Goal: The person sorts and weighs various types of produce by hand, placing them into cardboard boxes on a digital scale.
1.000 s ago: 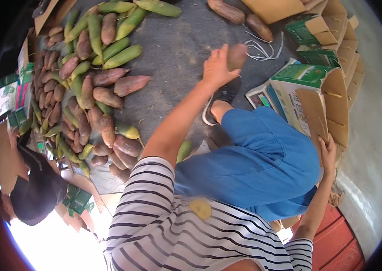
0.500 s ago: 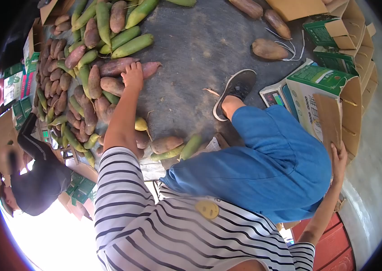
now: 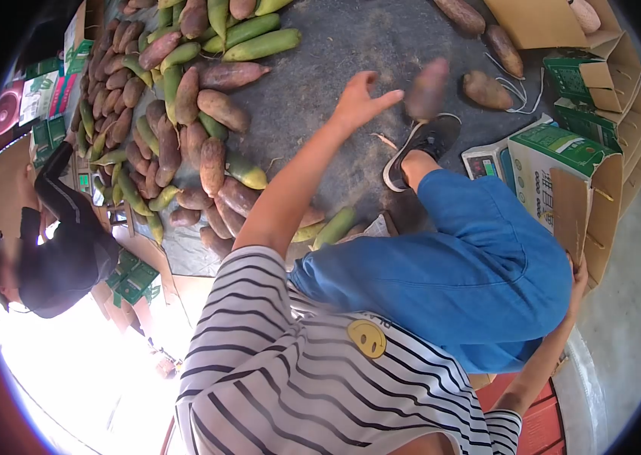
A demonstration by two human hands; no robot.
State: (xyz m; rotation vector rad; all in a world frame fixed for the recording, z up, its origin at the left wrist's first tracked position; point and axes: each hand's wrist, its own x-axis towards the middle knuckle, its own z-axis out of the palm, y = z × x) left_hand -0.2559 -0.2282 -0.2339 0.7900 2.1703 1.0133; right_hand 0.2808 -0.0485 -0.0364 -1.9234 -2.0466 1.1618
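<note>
Fingers (image 3: 364, 77) of the left hand (image 3: 356, 105) are spread wide and released, clasping nothing. One blurred reddish-brown sweet potato (image 3: 426, 89) sits just beside the thumb tip, above the black sneaker (image 3: 430, 138); blur prevents confirming contact. Its long axis runs near upright in the view, tilted slightly right, with the upper end pointing away from the person toward the brown cardboard boxes (image 3: 540, 23). The right hand (image 3: 579, 271) rests against the lower edge of the brown flap on the green-and-white carton (image 3: 563, 148); whether it grips cannot be told. A heap of brown and green tubers (image 3: 184, 114) lies on the dark grey floor (image 3: 335, 38), left of the arm. Another person in black (image 3: 62, 258) crouches at far left.
</note>
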